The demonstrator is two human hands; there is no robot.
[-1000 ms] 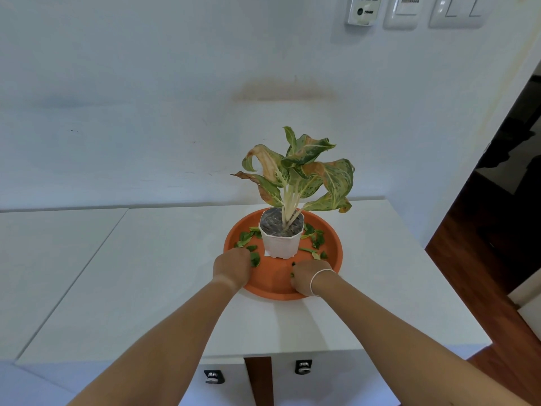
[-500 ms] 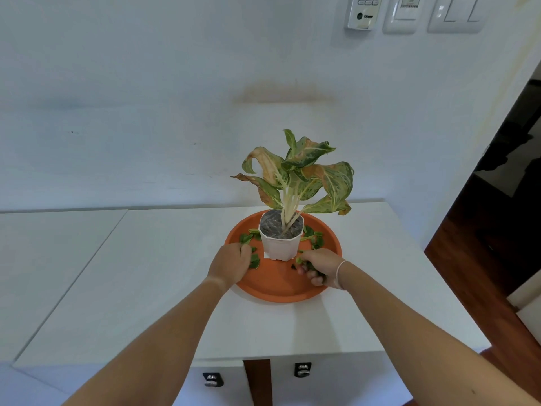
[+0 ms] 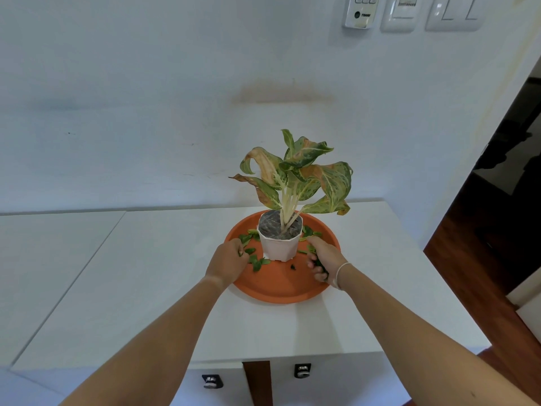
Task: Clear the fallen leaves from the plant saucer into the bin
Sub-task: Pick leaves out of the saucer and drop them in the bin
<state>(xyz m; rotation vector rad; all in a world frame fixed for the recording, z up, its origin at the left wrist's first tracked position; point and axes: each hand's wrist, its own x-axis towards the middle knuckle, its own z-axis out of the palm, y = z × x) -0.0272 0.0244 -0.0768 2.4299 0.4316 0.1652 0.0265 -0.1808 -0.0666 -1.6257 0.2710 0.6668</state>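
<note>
An orange plant saucer (image 3: 278, 290) sits on the white table, with a white pot (image 3: 279, 246) and a leafy plant (image 3: 295, 174) standing in it. Small green fallen leaves (image 3: 257, 262) lie scattered in the saucer around the pot. My left hand (image 3: 228, 262) is over the saucer's left rim, its fingers curled on leaves beside the pot. My right hand (image 3: 323, 259) is at the right of the pot and holds several green leaves in its curled fingers. No bin is in view.
The white table (image 3: 146, 282) runs along a white wall, with a seam to a second tabletop (image 3: 44, 259) at the left. Its right edge drops to a wooden floor (image 3: 474, 273). Wall switches (image 3: 409, 13) hang high above.
Both hands moved forward from the saucer's near rim to the sides of the pot. My right hand gathered leaves and shifted right; the left reached into the leaves at the left.
</note>
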